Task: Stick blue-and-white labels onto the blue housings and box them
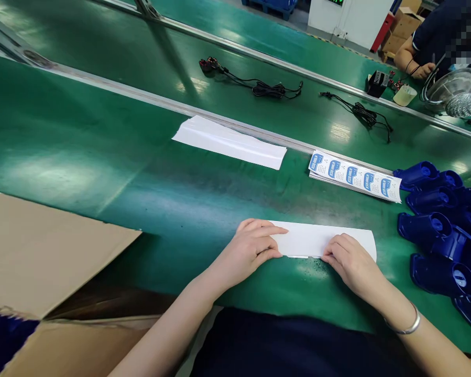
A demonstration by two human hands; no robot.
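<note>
Long, glossy green workbench [101, 157]. Open brown cardboard box [54, 251], near left. Cluster of dark-blue moulded plastic parts [431, 228], right. Crumpled blank white sheet [231, 144], far side by the metal rail. Blank white paper strip [306, 238], near side, centre-right, lying under both hands. Stack of blue-and-white label sheets [355, 175], farther right. Left hand [254, 246] rests on strip's left end; can't tell if gripping. Right hand [349, 262] pinches its near edge. Dark specks [316, 267] just beside.
</note>
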